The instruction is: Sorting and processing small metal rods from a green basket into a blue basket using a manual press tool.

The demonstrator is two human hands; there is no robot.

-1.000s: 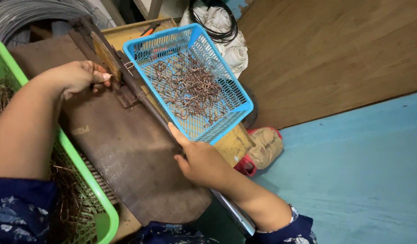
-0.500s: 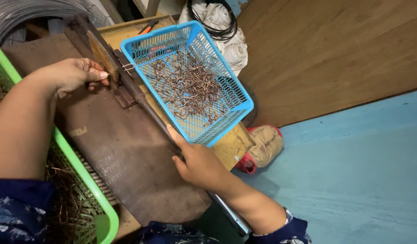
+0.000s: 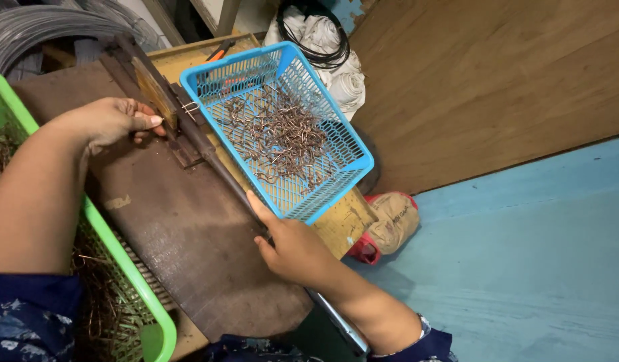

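Observation:
My left hand [image 3: 111, 123] rests on a dark metal plate [image 3: 182, 248], fingers pinched at a small bent wire piece [image 3: 187, 107] beside the hinge block [image 3: 155, 90] of a bending tool. My right hand [image 3: 292, 245] grips the long dark lever bar [image 3: 219, 171] that runs along the plate's right edge. Right of the bar a blue mesh basket [image 3: 353, 151] holds several bent brown wire hooks [image 3: 279, 137].
A green mesh basket [image 3: 121, 261] with brown wire pieces sits at my left. Grey wire coils [image 3: 34, 27] lie at the back left. White bags with black cable [image 3: 329, 47], a wooden board [image 3: 497, 87], a tan sack [image 3: 393, 218] and blue floor [image 3: 524, 268] are to the right.
My right hand has slid slightly down along the lever bar. My left hand stays pinched at the hinge block.

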